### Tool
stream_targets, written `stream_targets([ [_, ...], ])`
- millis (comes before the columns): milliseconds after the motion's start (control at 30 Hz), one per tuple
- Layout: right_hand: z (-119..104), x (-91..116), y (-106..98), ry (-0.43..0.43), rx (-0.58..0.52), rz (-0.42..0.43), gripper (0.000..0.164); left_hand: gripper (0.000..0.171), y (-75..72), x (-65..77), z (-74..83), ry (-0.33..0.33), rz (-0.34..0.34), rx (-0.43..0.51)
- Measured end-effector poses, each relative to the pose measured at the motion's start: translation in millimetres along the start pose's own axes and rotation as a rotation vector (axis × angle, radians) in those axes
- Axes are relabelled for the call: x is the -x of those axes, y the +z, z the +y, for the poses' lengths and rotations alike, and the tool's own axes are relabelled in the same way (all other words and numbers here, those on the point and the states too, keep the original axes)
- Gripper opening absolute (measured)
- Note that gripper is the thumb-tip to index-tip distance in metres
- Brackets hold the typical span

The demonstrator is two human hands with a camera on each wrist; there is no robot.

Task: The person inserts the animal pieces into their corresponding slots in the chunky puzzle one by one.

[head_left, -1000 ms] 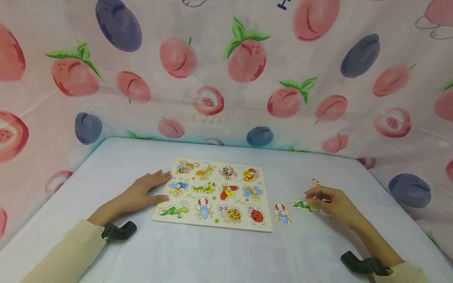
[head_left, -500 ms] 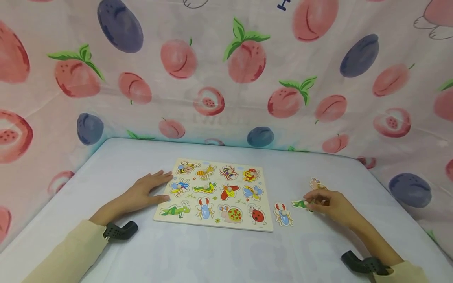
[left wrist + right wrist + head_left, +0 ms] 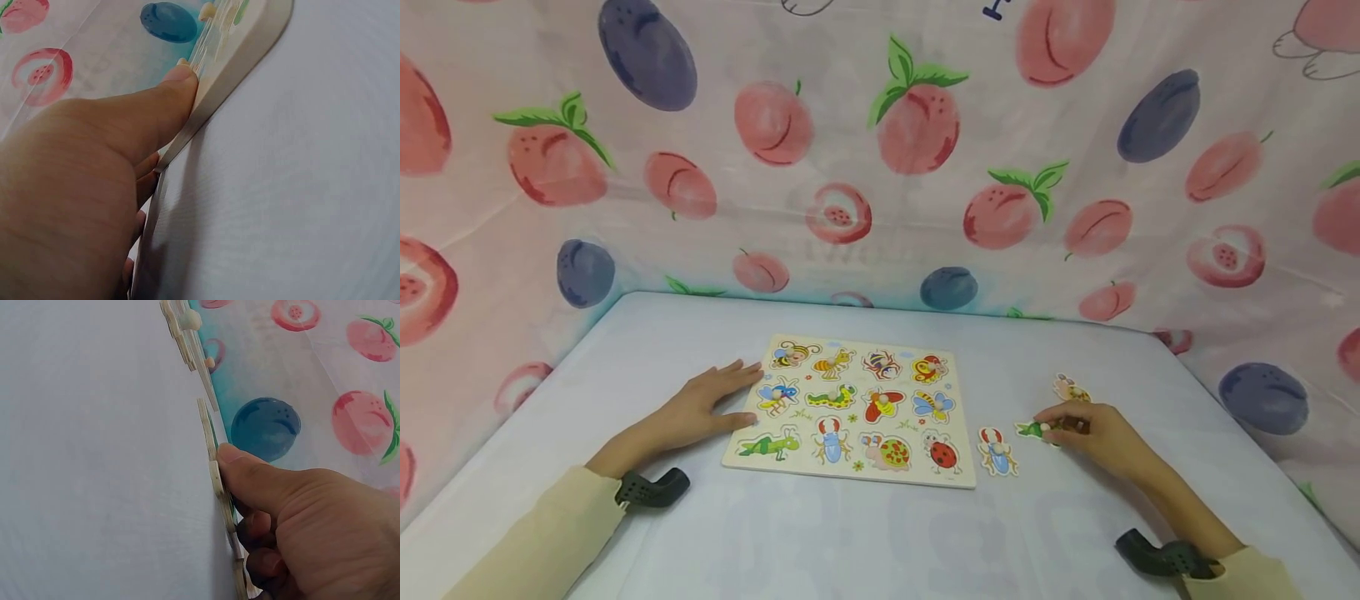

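Observation:
A wooden knob puzzle board (image 3: 820,471) with insect pictures lies mid-table. My left hand (image 3: 703,404) rests at its left side with fingers spread. In the left wrist view, the thumb (image 3: 169,94) presses on the board's edge (image 3: 240,69). To the right of the board, my right hand (image 3: 1101,442) pinches the knob of a green grasshopper puzzle piece (image 3: 1027,429) between thumb and fingers. Seen edge-on in the right wrist view, the grasshopper piece (image 3: 217,478) sits close over the white table, partly behind the thumb. The fingers hide its right end.
A blue stag beetle piece (image 3: 997,454) lies between the board and my right hand. Behind that hand is a snail piece (image 3: 1070,387). Knobbed pieces fill the board's upper two rows; its bottom row shows knobless pictures. A fruit-print cloth (image 3: 880,267) hangs behind the table.
My right hand has shifted slightly left over the grasshopper piece, its thumb and fingers closing on the knob. The left hand stays in place at the board.

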State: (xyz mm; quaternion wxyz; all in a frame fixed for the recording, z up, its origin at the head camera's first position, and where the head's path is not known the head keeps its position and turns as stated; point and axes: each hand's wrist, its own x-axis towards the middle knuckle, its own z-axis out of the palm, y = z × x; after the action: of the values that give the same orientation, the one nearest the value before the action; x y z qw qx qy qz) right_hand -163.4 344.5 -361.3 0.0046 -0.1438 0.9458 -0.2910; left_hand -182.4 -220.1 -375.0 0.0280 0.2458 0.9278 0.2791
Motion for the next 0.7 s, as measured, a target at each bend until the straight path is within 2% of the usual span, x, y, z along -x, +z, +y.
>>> stream_targets([
  [233, -0.1, -0.1, 2.2, 0.003, 0.018, 0.02, 0.017, 0.076, 0.6, 0.0, -1.4, -0.018, -0.001, 0.011],
  [567, -2.3, 1.4, 4.7, -0.063, 0.064, 0.054, 0.013, 0.075, 0.6, 0.1, -1.0, 0.002, 0.002, 0.001],
  [700, -4.1, 1.1, 5.0, -0.099, 0.069, 0.058, 0.012, 0.076, 0.3, 0.4, -1.0, -0.01, 0.0, 0.0],
])
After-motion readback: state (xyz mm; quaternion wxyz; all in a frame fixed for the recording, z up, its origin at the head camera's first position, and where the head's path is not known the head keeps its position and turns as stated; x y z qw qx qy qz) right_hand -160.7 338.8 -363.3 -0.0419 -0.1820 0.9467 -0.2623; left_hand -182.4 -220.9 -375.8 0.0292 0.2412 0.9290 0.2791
